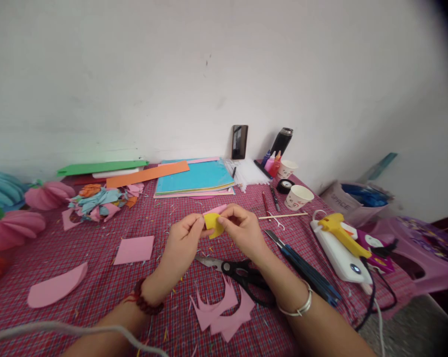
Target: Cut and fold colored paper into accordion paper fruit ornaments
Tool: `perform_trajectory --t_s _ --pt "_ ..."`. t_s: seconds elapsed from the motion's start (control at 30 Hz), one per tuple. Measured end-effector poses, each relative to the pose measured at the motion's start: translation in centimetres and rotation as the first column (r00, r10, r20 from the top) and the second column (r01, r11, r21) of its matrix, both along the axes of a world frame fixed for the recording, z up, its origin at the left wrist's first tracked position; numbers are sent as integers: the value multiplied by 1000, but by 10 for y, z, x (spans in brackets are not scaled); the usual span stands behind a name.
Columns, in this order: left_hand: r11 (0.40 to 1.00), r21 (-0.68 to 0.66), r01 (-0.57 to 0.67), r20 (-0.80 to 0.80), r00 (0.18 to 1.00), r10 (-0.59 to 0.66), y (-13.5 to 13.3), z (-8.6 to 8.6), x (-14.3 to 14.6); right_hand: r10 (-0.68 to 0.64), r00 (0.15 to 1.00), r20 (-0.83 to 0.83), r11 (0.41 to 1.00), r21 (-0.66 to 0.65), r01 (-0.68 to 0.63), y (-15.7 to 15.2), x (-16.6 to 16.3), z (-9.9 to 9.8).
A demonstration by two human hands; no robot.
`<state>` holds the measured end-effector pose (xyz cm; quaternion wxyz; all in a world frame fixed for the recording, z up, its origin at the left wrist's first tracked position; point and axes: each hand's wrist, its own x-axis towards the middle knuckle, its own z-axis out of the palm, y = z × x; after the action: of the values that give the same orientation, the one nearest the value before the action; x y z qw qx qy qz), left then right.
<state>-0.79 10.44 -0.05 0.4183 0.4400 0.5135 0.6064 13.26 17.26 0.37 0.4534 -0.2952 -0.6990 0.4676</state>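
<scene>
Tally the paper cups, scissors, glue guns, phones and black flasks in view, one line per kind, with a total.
Paper cups: 2
Scissors: 1
Glue gun: 1
Phone: 1
Black flask: 1
Total: 6

To my R: pale container (341, 202), "SPACE" in caps. on side wall facing me; only word I can read w/ certainty. Nearer me: white unit (337, 252) w/ dark round badge (355, 268), its sign too sm. to make out. Purple box (383, 264) adj. to unit: pale print, illeg. Near paper cup (298, 199) & far paper cup (286, 170): reddish printed marks, illeg. to me.
</scene>
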Motion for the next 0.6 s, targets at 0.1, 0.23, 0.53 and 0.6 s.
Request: perform_trajectory --t_s 0.1,0.23,0.53,0.6 --pt "1000 1 -16 4 1000 16 -1 1 0 -7 1000 8 1000 -17 7 -1 -1 0" --pt "999 36 -8 13 1000 7 -3 8 2 -29 999 18 999 -12 30 -2 -2 0" --pt "994 -31 -102 -78 992 99 1 5 4 -28 999 -30 999 -26 28 -3 -6 -3" --pt "994 -49 -100 107 989 105 3 4 4 7 994 -111 994 -112 -19 -1 -7 -5"
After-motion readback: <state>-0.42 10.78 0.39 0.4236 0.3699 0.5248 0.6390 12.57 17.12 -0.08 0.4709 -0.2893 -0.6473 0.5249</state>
